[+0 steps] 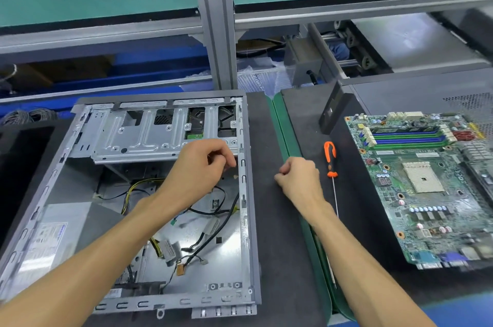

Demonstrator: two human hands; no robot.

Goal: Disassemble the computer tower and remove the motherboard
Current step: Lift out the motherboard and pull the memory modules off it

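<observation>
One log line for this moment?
motherboard: out, on mat | case: open, cables inside | left hand: in case | right hand: curled | screwdriver: idle

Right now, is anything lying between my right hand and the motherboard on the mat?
Yes. The orange-handled screwdriver lies on the dark mat between the right hand and the motherboard, its shaft pointing toward you. The board is already out of the case, to the right. The left hand is inside the case.

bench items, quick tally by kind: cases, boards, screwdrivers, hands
open computer case: 1
motherboard: 1
orange-handled screwdriver: 1
hands: 2, left hand and right hand
total: 5
</observation>
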